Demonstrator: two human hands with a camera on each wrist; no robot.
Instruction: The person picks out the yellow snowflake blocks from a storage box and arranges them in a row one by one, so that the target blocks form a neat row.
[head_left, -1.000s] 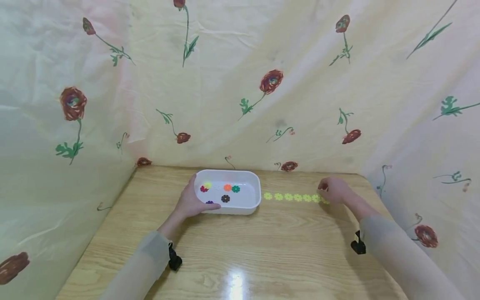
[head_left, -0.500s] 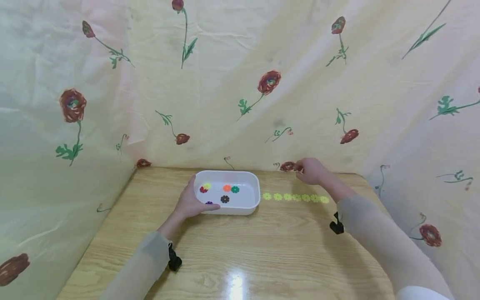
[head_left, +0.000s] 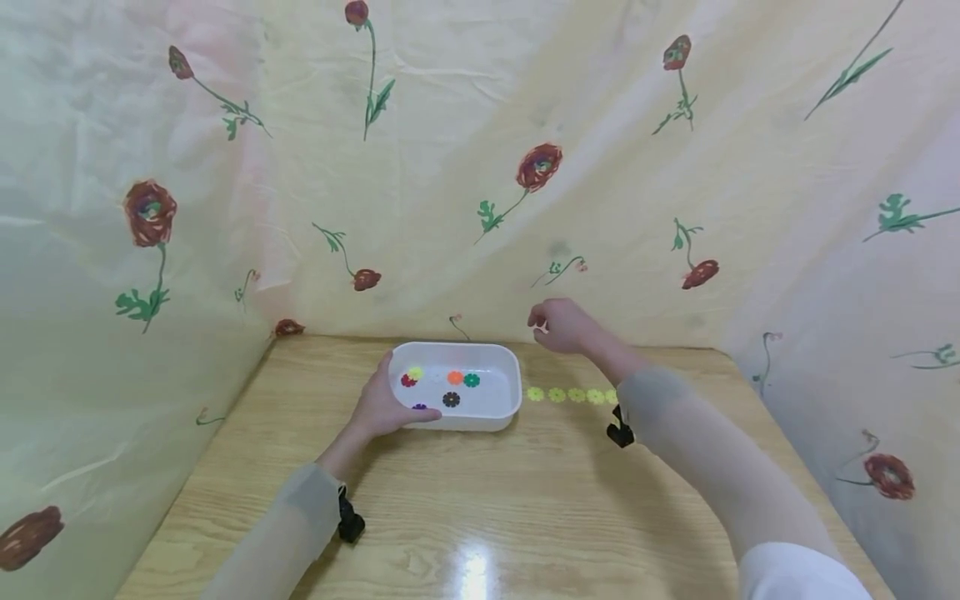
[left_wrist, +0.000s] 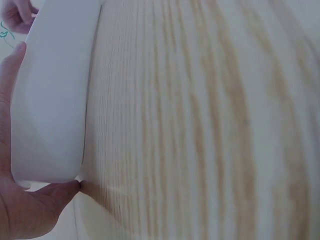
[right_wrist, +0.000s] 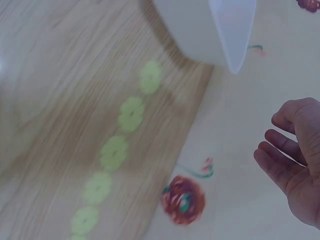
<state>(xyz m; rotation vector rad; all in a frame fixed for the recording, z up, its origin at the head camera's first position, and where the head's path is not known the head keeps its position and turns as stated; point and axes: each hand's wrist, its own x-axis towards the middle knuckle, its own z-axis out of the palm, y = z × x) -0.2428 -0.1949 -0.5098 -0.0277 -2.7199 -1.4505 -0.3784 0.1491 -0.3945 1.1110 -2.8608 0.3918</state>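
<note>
A white plastic tub (head_left: 480,422) stands on the wooden table, and my left hand (head_left: 378,407) grips its left end with the thumb along the front rim. Inside lie small flower-shaped discs: a red disc (head_left: 407,381), a yellow disc (head_left: 417,372), an orange disc (head_left: 455,378), a green disc (head_left: 471,381), a black disc (head_left: 451,400) and a partly covered purple one. My right hand (head_left: 562,327) is raised beyond the tub's right end, fingers loosely bent, nothing between them in the right wrist view. Below it runs a row of yellow flower discs (right_wrist: 114,152), its right end hidden by my forearm in the head view.
The wooden table (head_left: 465,492) meets a flower-printed cloth (head_left: 450,167) at the back and both sides. A black wrist camera (head_left: 349,521) sits on the left wrist, and another on the right.
My right hand has left the right end of the yellow row, risen and moved left towards the tub. My left hand and the tub have stayed in place.
</note>
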